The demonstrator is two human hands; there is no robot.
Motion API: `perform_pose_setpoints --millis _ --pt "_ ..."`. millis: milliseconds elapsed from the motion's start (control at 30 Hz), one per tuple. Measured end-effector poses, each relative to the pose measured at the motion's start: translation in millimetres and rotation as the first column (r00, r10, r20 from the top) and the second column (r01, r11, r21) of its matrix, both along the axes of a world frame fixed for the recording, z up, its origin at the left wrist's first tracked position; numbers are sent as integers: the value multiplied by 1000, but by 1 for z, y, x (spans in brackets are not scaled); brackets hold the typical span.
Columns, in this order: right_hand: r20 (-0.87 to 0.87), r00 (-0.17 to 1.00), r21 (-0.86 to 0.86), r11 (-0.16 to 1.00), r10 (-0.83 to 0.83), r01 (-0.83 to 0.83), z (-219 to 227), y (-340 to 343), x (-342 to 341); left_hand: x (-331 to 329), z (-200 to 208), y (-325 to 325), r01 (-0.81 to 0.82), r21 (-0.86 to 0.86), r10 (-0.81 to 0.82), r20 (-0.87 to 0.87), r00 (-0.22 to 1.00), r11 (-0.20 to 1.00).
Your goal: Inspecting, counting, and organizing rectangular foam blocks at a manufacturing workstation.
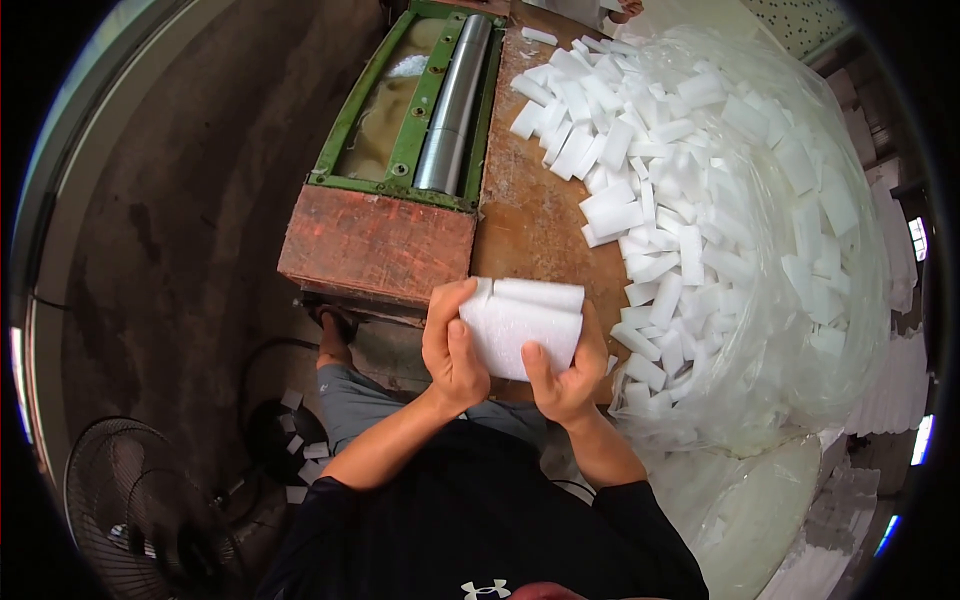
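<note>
Both hands (456,352) (570,378) clasp white foam pieces (522,335) — left of heaped blocks (691,254).

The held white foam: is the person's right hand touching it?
Touching. The head view shows the right hand with its thumb on the held white foam.

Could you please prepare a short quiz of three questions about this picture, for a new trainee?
1. What do the left hand and the right hand hold together?

2. True or false: the fan stands at the lower left of the picture.

3. Which colour is the frame beside the metal roller?
a) blue
b) green
c) yellow

Key:
1. White foam-like pieces.
2. True.
3. b.
</note>
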State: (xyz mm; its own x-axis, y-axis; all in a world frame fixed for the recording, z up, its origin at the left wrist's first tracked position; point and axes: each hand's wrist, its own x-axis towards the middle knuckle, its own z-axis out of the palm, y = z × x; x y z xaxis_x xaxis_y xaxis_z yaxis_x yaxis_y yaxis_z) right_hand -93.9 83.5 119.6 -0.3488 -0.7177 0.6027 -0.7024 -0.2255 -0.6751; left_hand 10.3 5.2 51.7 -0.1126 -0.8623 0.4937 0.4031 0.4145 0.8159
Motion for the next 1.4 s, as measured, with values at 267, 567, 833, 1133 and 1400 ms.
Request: perform_pose_setpoints --millis 267,567,833,1133,1400 --pt "-212 977 -66 998 7 -21 -4 15 -1 -3 -1 11 99 -88 -111 -140 984 991" --pt "-566 824 -113 992 -12 -63 -14 15 -21 -7 20 23 516 243 -409 -379 830 822" --pt "-365 925 -96 992 -109 79 -35 26 -49 -35 10 27 538 378 -497 -209 842 754" --pt "553 737 -490 564 -388 664 42 271 -166 -173 -5 -59 466 -336 -129 683 719 819" --pt "655 747 -515 655 -117 554 84 348 -230 -248 -50 -79 491 -393 66 828 558 778"
